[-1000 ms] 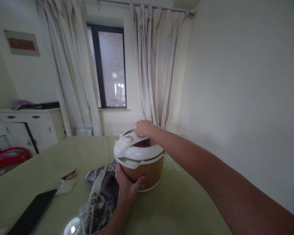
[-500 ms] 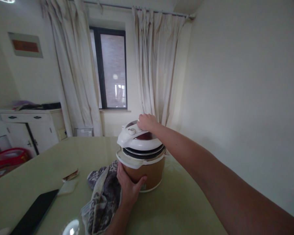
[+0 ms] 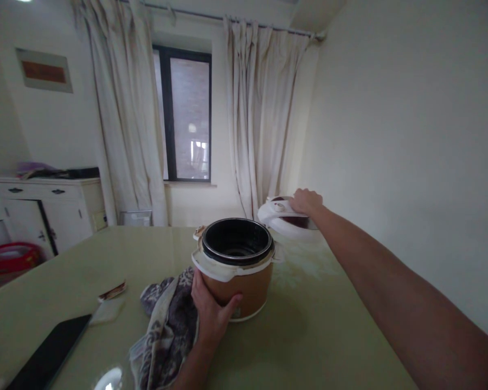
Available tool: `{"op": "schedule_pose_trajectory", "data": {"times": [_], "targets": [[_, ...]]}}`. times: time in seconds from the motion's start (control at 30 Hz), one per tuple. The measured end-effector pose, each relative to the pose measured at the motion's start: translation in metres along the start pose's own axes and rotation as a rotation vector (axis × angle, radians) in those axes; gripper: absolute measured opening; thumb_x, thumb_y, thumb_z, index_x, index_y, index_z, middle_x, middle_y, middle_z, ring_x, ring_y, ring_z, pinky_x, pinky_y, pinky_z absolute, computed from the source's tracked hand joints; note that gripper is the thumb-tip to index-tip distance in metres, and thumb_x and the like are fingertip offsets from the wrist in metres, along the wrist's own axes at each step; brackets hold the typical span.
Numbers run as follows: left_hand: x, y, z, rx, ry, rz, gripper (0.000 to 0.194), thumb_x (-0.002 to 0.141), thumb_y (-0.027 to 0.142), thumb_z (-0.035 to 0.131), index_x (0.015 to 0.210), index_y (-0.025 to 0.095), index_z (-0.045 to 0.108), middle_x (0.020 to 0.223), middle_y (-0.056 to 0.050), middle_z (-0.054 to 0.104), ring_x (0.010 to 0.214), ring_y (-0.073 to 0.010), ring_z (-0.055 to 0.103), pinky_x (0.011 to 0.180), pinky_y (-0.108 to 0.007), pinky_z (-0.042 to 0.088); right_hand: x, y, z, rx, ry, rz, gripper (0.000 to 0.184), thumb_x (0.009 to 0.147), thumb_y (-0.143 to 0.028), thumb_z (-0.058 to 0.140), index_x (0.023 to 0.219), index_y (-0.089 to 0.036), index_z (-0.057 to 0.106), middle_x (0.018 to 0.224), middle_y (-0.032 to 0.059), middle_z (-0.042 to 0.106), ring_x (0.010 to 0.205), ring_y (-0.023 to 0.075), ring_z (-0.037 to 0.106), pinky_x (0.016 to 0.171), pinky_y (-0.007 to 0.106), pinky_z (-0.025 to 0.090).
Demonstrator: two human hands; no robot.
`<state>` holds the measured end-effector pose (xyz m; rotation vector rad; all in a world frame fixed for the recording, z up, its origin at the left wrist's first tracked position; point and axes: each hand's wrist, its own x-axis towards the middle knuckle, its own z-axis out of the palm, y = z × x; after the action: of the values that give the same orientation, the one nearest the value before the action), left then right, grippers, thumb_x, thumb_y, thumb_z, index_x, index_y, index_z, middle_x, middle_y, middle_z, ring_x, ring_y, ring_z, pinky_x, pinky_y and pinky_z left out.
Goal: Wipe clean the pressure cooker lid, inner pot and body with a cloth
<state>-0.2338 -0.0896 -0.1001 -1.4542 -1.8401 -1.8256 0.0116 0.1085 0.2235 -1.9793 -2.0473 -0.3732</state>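
Observation:
An electric pressure cooker (image 3: 250,290) with a brown body and white rim stands upright on the table. Its top is uncovered, and the dark inner pot (image 3: 236,241) shows inside it. My left hand (image 3: 213,309) grips the near left side of the body, thumb apart from the fingers. To the right of the cooker, my right hand (image 3: 307,201) is closed around the handle of the white lid (image 3: 295,230), clear of the pot. A grey patterned towel (image 3: 166,319) lies bunched beside my left forearm.
The pale green table (image 3: 329,336) carries a dark flat tablet-like slab (image 3: 51,349) and a small brown-and-white item (image 3: 113,291) at left. A white cabinet (image 3: 65,211) and a red basket (image 3: 14,257) stand beyond. Curtains (image 3: 264,108) hang by the window (image 3: 190,116).
My right hand has carried the lid off the cooker to the right, exposing the inner pot. My left hand keeps its place on the cooker's side.

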Motion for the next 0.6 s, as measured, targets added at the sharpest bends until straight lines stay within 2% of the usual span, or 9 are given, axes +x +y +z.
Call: {"op": "schedule_pose_trajectory", "data": {"times": [0.17,0.3,0.43,0.6], "targets": [[0.001,0.002,-0.001,-0.008,0.001,-0.013,0.127,0.081,0.069,0.077,0.173,0.014,0.01,0.17,-0.024,0.03,0.159,-0.0446,0.029,0.13,-0.063,0.027,-0.012,0.078,0.039,-0.057,-0.048,0.109,0.046,0.102,-0.036,0.054,0.134,-0.008,0.073,0.135,0.0311,0.071,0.128,0.0379,0.071,0.102,0.049,0.056],[0.001,-0.001,-0.003,0.025,-0.013,-0.019,0.129,0.079,0.07,0.078,0.173,0.014,0.009,0.169,-0.024,0.03,0.157,-0.0442,0.031,0.129,-0.062,0.029,-0.032,0.123,0.078,-0.086,-0.093,0.112,0.047,0.102,-0.046,0.059,0.132,-0.012,0.072,0.132,0.0293,0.072,0.124,0.0371,0.072,0.101,0.048,0.055],[0.0,-0.008,-0.003,0.043,-0.036,-0.019,0.127,0.079,0.067,0.078,0.172,0.014,0.009,0.168,-0.024,0.031,0.157,-0.0436,0.032,0.129,-0.061,0.03,-0.055,0.145,0.118,-0.103,-0.146,0.09,0.046,0.106,-0.047,0.054,0.132,-0.013,0.071,0.129,0.0284,0.073,0.121,0.0366,0.073,0.098,0.047,0.054],[0.003,-0.006,-0.002,0.07,-0.048,-0.017,0.125,0.081,0.069,0.073,0.172,0.012,0.008,0.168,-0.025,0.031,0.158,-0.043,0.032,0.129,-0.06,0.031,-0.082,0.145,0.155,-0.107,-0.192,0.018,0.044,0.108,-0.045,0.047,0.132,-0.015,0.069,0.123,0.0257,0.075,0.116,0.0358,0.075,0.095,0.045,0.053]]}}
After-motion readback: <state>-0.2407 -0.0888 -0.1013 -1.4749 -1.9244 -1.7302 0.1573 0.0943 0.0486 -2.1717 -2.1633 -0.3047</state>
